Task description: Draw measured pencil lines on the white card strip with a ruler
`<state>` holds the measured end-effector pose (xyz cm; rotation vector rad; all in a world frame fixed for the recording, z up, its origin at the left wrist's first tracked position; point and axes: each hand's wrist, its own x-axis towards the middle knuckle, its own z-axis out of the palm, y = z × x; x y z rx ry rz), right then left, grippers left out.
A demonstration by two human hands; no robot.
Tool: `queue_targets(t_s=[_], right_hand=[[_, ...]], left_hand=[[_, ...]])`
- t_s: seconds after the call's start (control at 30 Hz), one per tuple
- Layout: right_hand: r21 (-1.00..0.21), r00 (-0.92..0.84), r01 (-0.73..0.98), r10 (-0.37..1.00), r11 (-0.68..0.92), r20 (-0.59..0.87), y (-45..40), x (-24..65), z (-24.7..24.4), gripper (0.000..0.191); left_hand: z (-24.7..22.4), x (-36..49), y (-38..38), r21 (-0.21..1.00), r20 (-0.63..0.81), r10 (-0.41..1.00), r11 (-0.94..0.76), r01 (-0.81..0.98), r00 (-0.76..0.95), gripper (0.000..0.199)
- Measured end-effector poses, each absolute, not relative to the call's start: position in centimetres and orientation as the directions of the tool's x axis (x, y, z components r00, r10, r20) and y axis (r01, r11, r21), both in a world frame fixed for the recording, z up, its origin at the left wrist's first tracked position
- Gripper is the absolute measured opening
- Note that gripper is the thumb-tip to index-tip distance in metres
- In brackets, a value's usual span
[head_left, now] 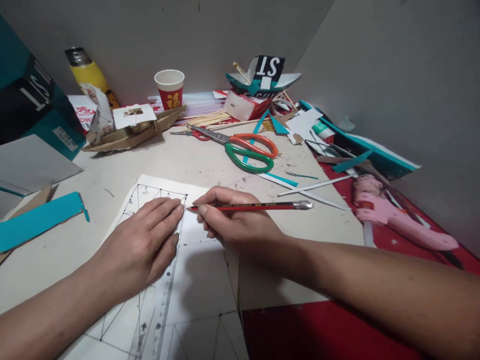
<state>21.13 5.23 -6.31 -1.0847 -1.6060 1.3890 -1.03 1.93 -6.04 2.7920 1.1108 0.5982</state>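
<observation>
A sheet of white paper (208, 265) with drawn lines, dots and triangles lies in front of me. My left hand (144, 240) lies flat across it, fingers stretched out and pressing on a clear ruler (163, 295). The ruler runs lengthwise down the sheet, its upper part covered by that hand. In my right hand (240, 220), a red and black pencil (262, 205) is pinched between thumb and fingers. Its tip points left and sits close by the ruler's edge and my left fingertips, near the top of the sheet. Whether the tip touches the paper I cannot tell.
Scissors (249, 150) with orange and green handles lie beyond the paper. Behind stand a cardboard boat (131, 135), a red paper cup (170, 90), a yellow bottle (90, 75) and a teal boat (262, 82). A pink glue gun (401, 220) and scraps lie at right.
</observation>
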Motion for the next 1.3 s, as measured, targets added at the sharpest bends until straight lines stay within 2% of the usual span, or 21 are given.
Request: queue_targets(t_s=[0.1,0.23,0.53,1.3], right_hand=[[-0.974,-0.373,0.173,0.925,0.148,0.075,5.21,21.17,-6.38,0.011],[-0.964,-0.382,0.205,0.92,0.172,0.083,5.19,21.04,-6.26,0.011],[-0.958,-0.411,0.256,0.911,0.128,0.011,5.05,21.1,-5.63,0.012],[-0.959,-0.408,0.254,0.913,0.126,0.011,5.05,21.11,-5.6,0.011]], left_hand=[[-6.01,-1.03,1.93,0.212,0.327,0.675,-0.735,0.645,0.662,0.042],[-6.09,-1.12,1.86,0.206,0.326,0.679,-0.73,0.651,0.658,0.042],[-6.26,-1.12,1.96,0.199,0.312,0.688,-0.722,0.663,0.655,0.042],[-6.05,-1.08,1.93,0.217,0.305,0.689,-0.723,0.656,0.658,0.042]])
